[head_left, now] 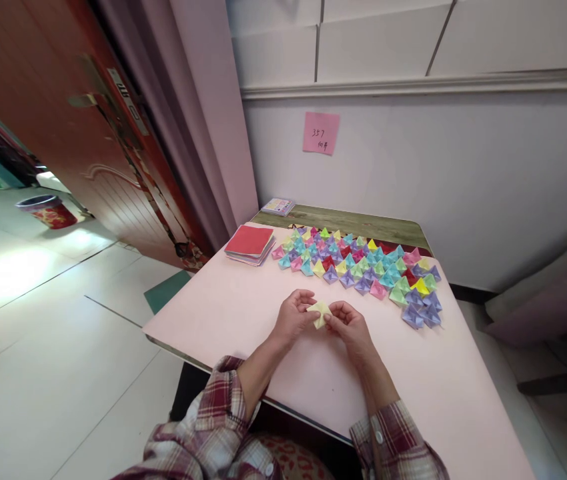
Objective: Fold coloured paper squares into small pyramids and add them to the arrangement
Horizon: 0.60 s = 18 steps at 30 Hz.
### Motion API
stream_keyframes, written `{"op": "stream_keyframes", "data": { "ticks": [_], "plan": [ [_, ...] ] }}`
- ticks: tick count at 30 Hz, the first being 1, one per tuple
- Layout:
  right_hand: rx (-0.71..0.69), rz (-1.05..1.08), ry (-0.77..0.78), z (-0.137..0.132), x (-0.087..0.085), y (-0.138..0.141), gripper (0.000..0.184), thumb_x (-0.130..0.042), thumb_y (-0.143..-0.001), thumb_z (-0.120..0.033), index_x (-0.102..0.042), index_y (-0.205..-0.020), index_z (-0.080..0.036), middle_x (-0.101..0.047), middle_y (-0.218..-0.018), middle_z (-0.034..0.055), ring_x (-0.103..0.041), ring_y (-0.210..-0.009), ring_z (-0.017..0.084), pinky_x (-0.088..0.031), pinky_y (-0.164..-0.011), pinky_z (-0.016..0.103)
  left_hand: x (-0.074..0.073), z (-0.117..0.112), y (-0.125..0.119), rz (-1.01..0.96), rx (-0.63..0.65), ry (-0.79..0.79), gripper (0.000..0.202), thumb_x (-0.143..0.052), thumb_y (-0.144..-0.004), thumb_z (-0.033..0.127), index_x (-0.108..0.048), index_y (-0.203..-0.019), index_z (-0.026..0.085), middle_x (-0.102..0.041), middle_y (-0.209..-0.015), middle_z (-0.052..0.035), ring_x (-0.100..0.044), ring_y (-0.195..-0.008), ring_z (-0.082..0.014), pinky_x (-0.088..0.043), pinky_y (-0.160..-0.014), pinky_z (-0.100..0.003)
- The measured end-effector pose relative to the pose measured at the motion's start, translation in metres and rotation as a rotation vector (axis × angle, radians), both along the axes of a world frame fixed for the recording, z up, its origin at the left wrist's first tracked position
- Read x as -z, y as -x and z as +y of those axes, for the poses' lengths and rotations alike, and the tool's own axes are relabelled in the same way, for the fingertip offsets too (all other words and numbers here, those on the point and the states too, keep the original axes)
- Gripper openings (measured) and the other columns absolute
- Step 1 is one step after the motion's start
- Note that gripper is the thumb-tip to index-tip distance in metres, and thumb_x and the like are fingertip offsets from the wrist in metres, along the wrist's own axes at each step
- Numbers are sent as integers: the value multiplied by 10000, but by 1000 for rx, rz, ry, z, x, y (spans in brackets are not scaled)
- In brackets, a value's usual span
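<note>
Between my two hands, just above the pink tabletop (223, 313), is a small folded piece of pale yellow paper (319, 311). My left hand (294, 316) pinches its left side, thumb on top. On the right side, my right hand (347, 327) grips it between thumb and fingers near the lower corner. Parts of the paper's edges are hidden behind the fingertips. Beyond my hands, many folded paper pieces (362, 285) in purple, blue, green, pink, yellow and red lie in close rows.
A stack of square coloured paper (249, 241), red on top, lies at the table's back left. Behind it sits a small printed packet (278, 207). A pink note (321, 133) sticks to the wall. An open door (113, 133) and a bin (48, 211) are to the left.
</note>
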State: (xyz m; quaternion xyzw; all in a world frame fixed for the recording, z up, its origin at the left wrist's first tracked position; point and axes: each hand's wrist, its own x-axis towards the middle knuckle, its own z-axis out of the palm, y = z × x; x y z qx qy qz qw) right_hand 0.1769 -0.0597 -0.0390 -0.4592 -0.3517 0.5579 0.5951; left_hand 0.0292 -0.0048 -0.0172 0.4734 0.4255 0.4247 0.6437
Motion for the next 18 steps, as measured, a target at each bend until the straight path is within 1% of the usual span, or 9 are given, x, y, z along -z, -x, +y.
{"op": "stream_keyframes", "data": {
  "ticks": [1, 2, 3, 6, 8, 12, 15, 18],
  "plan": [
    [9, -8, -15, 1, 1, 0, 357, -822, -657, -432, -651, -861, -195, -666, -737, 1, -571, -598, 127, -458, -550, 234, 0, -1, -1, 1, -24, 4, 543, -840, -505, 168, -608, -996, 156, -648, -874, -26, -620, -694, -121, -483, -646, -243],
    [20, -15, -29, 1, 1, 0, 352, -819, -662, -430, -663, -872, -195, -674, -760, 5, -573, -606, 126, -459, -556, 236, 0, -1, -1, 0, -34, 19, 532, -839, -511, 175, -614, -993, 152, -650, -858, -24, -622, -690, -121, -489, -655, -248],
    [34, -20, -41, 2, 2, -1, 345, -816, -664, -427, -674, -880, -197, -683, -779, 7, -573, -609, 124, -457, -560, 236, 0, -3, -2, 1, -17, 46, 484, -836, -527, 193, -626, -960, 142, -654, -820, -22, -621, -670, -122, -494, -653, -254],
    [74, -38, -59, 3, 5, -3, 331, -815, -662, -412, -708, -901, -210, -705, -795, 8, -569, -596, 121, -454, -560, 244, -3, -7, -2, 21, 146, 154, 322, -817, -587, 285, -650, -805, 116, -647, -690, -23, -598, -550, -124, -495, -569, -268],
    [84, -56, -69, 4, 7, -4, 326, -805, -674, -401, -725, -932, -218, -715, -796, 9, -564, -584, 121, -458, -560, 254, -5, -9, -2, 29, 219, 195, 311, -808, -607, 323, -656, -775, 110, -649, -674, -32, -582, -500, -121, -487, -512, -268],
    [78, -76, -73, 4, 7, -6, 309, -779, -704, -379, -747, -968, -220, -719, -799, 13, -544, -579, 117, -458, -565, 257, -10, -11, -3, 23, 221, 197, 327, -794, -633, 358, -657, -790, 106, -651, -662, -38, -595, -506, -122, -506, -502, -262],
    [67, -77, -58, 2, 5, -6, 275, -764, -717, -367, -758, -949, -222, -717, -809, 18, -546, -601, 124, -456, -574, 255, -13, -11, -3, 15, 243, 190, 326, -783, -646, 374, -646, -774, 109, -651, -656, -40, -604, -510, -127, -514, -492, -258],
    [30, -76, -55, 0, 3, -5, 220, -728, -746, -347, -763, -928, -228, -707, -790, 15, -540, -609, 126, -448, -580, 251, -14, -10, -1, 18, 262, 201, 295, -763, -660, 355, -648, -768, 106, -659, -646, -49, -616, -510, -134, -525, -495, -262]
  ]
}}
